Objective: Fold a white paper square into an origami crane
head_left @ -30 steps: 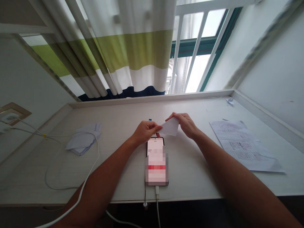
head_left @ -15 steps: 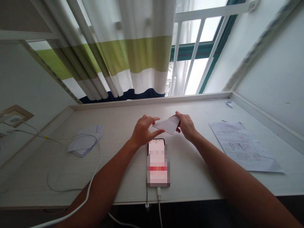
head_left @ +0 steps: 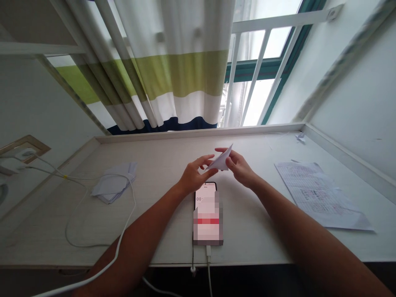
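A small folded white paper [head_left: 220,162] is held above the desk, just beyond the phone. My right hand [head_left: 240,167] grips its right side, thumb on the near face and fingers behind. At the paper's left corner, my left hand [head_left: 195,175] has its thumb and fingers curled around it; the exact contact is partly hidden. The paper's upper tip points up and to the right. Below the hands lies a phone [head_left: 206,231] with a lit, partly blurred screen and a white cable [head_left: 208,253] plugged into its lower end.
Left on the desk [head_left: 167,152] is a stack of white paper pieces [head_left: 113,184]. A white cord [head_left: 131,206] crosses over my left forearm from the wall socket [head_left: 27,153]. Written sheets [head_left: 312,194] lie at the right, a crumpled scrap [head_left: 300,137] in the far corner.
The folded paper has turned, its tip now pointing upward. My right hand has shifted its grip, with the thumb now on the near face. My left fingers have closed in around the left corner.
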`<move>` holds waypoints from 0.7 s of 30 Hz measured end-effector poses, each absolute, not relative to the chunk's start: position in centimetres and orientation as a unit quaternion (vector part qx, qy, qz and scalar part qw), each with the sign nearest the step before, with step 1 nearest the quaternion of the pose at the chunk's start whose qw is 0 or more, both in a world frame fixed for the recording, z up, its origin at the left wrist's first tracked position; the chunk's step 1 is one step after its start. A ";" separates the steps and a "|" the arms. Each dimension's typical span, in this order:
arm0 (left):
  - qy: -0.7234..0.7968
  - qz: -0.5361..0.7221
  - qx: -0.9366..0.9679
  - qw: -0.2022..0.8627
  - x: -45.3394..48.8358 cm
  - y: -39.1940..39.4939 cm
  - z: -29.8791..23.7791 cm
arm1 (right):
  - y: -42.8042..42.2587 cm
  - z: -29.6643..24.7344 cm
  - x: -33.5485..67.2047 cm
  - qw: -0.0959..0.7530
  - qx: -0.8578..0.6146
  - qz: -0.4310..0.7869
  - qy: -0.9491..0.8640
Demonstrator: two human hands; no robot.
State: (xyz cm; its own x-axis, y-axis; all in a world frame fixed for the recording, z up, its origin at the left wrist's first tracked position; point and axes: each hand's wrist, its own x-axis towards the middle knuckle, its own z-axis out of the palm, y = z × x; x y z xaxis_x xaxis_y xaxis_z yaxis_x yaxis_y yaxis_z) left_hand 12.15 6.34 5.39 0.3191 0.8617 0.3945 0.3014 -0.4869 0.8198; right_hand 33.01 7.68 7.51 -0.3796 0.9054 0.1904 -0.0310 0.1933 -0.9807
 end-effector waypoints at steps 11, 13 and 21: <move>0.392 0.506 0.576 0.508 12.8 7.0 4.6 | 7.8 7.4 32.7 0.435 -0.353 0.566 -0.604; 0.384 0.526 0.530 0.544 12.9 7.1 4.7 | 7.9 7.3 32.7 0.450 -0.363 0.564 -0.590; 0.355 0.534 0.460 0.614 12.6 7.0 6.0 | 8.3 7.4 33.2 0.464 -0.378 0.565 -0.568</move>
